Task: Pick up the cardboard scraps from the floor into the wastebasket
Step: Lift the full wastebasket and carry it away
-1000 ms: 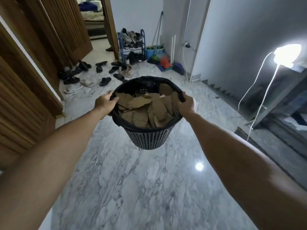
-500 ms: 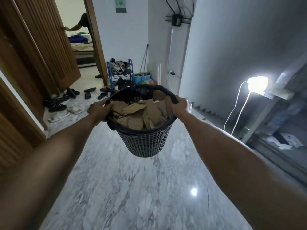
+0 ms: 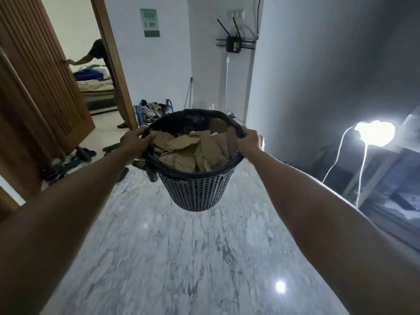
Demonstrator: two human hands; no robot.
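A black mesh wastebasket point(image 3: 196, 193) with a black liner hangs in the air at arm's length, above the marble floor. It is filled with several brown cardboard scraps point(image 3: 193, 150). My left hand point(image 3: 134, 142) grips the left side of its rim. On the opposite side, my right hand point(image 3: 247, 139) grips the rim as well. The fingers of both hands curl over the edge into the liner.
Marble floor point(image 3: 181, 258) stretches ahead. A wooden door point(image 3: 41, 76) stands open on the left, with a person bent over in the room beyond. Shoes point(image 3: 84, 153) and a shoe rack point(image 3: 152, 112) lie ahead. A bright lamp point(image 3: 375, 133) with cords stands at right.
The basket has risen higher in front of me and the view has tilted up, showing more wall, the router and the doorway. Both hands keep their grip on the rim.
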